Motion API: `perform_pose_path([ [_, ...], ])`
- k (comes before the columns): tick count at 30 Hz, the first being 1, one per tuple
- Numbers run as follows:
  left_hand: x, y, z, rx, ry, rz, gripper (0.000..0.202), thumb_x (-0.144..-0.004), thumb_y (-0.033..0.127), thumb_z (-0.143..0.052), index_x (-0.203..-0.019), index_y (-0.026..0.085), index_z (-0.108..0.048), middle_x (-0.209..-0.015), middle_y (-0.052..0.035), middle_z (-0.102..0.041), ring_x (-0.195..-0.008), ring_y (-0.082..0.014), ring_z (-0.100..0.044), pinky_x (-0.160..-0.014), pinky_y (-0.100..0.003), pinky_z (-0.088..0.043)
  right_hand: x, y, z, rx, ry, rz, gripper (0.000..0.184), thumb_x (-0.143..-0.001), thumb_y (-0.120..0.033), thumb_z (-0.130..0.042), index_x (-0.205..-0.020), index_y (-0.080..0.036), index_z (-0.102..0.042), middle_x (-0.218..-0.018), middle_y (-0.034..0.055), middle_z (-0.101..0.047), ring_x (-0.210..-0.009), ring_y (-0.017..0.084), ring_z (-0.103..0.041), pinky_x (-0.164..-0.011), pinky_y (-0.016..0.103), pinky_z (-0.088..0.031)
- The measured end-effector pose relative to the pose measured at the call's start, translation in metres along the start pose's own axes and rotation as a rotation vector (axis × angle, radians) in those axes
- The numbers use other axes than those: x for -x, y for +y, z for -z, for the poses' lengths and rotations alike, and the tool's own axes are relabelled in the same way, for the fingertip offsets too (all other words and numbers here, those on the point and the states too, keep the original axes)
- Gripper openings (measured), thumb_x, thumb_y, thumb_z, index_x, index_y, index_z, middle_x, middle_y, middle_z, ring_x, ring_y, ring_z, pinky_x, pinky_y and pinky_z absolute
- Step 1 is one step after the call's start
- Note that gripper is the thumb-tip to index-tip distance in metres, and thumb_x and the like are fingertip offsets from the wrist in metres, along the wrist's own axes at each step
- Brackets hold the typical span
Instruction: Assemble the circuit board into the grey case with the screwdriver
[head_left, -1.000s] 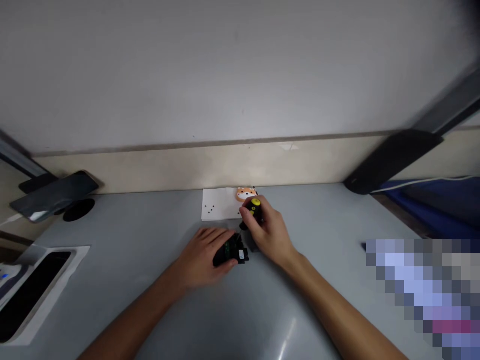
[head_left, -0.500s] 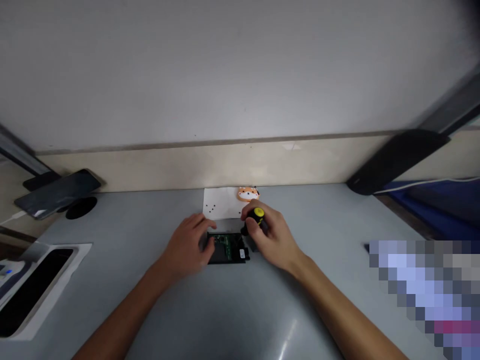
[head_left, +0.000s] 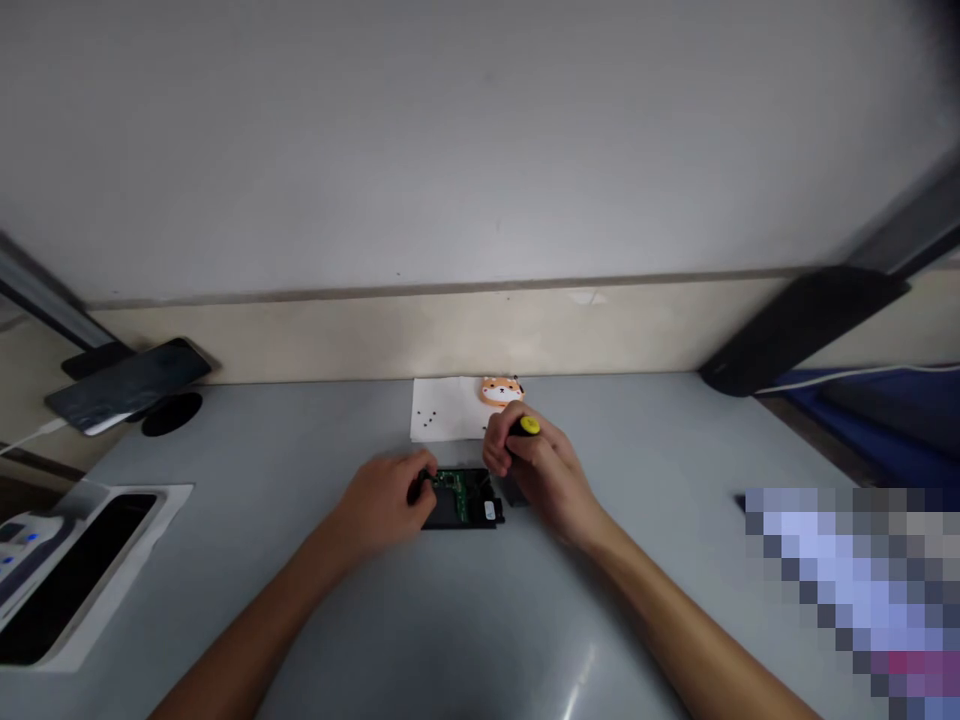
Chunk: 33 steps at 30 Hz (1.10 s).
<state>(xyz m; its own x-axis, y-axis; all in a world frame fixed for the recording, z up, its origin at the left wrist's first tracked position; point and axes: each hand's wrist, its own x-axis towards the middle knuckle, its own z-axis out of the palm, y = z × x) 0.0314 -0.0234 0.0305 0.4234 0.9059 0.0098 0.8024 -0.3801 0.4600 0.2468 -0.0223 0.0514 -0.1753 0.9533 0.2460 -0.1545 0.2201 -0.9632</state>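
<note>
A black electronic device (head_left: 442, 507) lies on the table with its inside exposed. It has a green circuit board (head_left: 460, 492) and a small white label near its right end. My left hand (head_left: 394, 500) is closed around the device's left end, thumb and fingers bent over it. In my right hand (head_left: 544, 465), just beyond the device's right end, is a screwdriver (head_left: 529, 426) with a black handle and yellow cap. Its tip is hard to make out. Behind the hands lies a white paper (head_left: 450, 408) with several tiny dark screws (head_left: 426, 417) on its left part.
An orange-and-white animal-faced case (head_left: 502, 391) sits on the paper's right side. At left are a phone (head_left: 127, 385) on a stand and a dark-screened phone (head_left: 82, 575) on white paper. A black upright object (head_left: 802, 325) stands at the back right, and a wall (head_left: 450, 340) closes the far side.
My left fingers have closed in on the device's left end. My right hand has turned, tilting the screwdriver's yellow cap to the right. The whole view has shifted slightly.
</note>
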Motion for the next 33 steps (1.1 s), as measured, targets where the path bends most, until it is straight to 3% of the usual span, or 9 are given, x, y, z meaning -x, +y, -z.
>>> perform_pose_path([
  [3,-0.001,0.000,-0.003,-0.018,0.012,0.006,0.017,-0.087,0.016,-0.049,-0.095,0.025,-0.060,-0.074,0.0029,-0.066,-0.063,-0.0165,-0.059,-0.061,-0.028,-0.037,0.000,0.001,-0.002,0.015,0.002,-0.001,0.007,-0.084,-0.021,-0.044,-0.078,-0.024,-0.045,-0.070,-0.0005,-0.046,-0.063,0.016,-0.046,-0.059,0.032,-0.039],
  [9,-0.001,-0.003,-0.010,-0.053,0.078,-0.046,0.013,-0.091,0.015,-0.049,-0.096,0.023,-0.058,-0.088,-0.0001,-0.068,-0.075,-0.0179,-0.062,-0.068,-0.030,-0.044,0.005,0.000,-0.003,-0.174,-0.066,-0.011,0.009,-0.084,-0.015,-0.049,-0.081,-0.023,-0.051,-0.071,-0.0019,-0.046,-0.064,0.015,-0.040,-0.060,0.031,-0.032],
  [15,0.000,-0.004,-0.009,-0.096,0.234,-0.349,0.017,-0.100,0.024,-0.049,-0.111,0.022,-0.062,-0.107,-0.0060,-0.065,-0.102,-0.0220,-0.062,-0.095,-0.039,-0.048,0.006,0.001,-0.001,-0.224,-0.050,-0.021,0.011,-0.087,-0.014,-0.051,-0.081,-0.022,-0.056,-0.072,-0.0013,-0.048,-0.065,0.015,-0.041,-0.062,0.032,-0.031],
  [18,0.003,0.005,-0.012,-0.028,0.201,-0.423,0.038,-0.097,0.034,-0.061,-0.132,0.025,-0.055,-0.129,-0.0072,-0.062,-0.120,-0.0252,-0.058,-0.106,-0.043,-0.043,0.006,0.001,-0.002,-0.239,-0.030,-0.031,0.010,-0.087,-0.015,-0.054,-0.082,-0.023,-0.057,-0.072,-0.0011,-0.048,-0.065,0.015,-0.041,-0.062,0.033,-0.030],
  [21,0.004,0.013,-0.017,0.021,0.118,-0.404,0.061,-0.090,0.041,-0.071,-0.143,0.026,-0.046,-0.140,-0.0066,-0.059,-0.129,-0.0275,-0.054,-0.112,-0.045,-0.040,0.007,0.001,-0.004,-0.279,-0.041,-0.053,0.011,-0.087,-0.015,-0.054,-0.081,-0.023,-0.058,-0.072,-0.0008,-0.048,-0.065,0.015,-0.039,-0.062,0.033,-0.029],
  [26,0.001,0.012,-0.022,0.053,0.032,-0.389,0.055,-0.091,0.037,-0.071,-0.140,0.029,-0.048,-0.137,-0.0031,-0.063,-0.125,-0.0258,-0.058,-0.111,-0.044,-0.041,0.007,-0.002,-0.005,-0.320,-0.060,-0.072,0.014,-0.087,-0.013,-0.052,-0.080,-0.023,-0.059,-0.072,-0.0005,-0.048,-0.066,0.016,-0.039,-0.064,0.033,-0.029],
  [33,-0.001,0.005,-0.024,0.051,0.030,-0.409,0.059,-0.090,0.034,-0.072,-0.143,0.029,-0.047,-0.138,-0.0037,-0.063,-0.126,-0.0254,-0.058,-0.111,-0.044,-0.040,0.001,-0.003,-0.002,-0.407,-0.002,-0.080,0.013,-0.086,-0.012,-0.053,-0.078,-0.021,-0.060,-0.068,-0.0010,-0.044,-0.062,0.014,-0.037,-0.061,0.032,-0.027],
])
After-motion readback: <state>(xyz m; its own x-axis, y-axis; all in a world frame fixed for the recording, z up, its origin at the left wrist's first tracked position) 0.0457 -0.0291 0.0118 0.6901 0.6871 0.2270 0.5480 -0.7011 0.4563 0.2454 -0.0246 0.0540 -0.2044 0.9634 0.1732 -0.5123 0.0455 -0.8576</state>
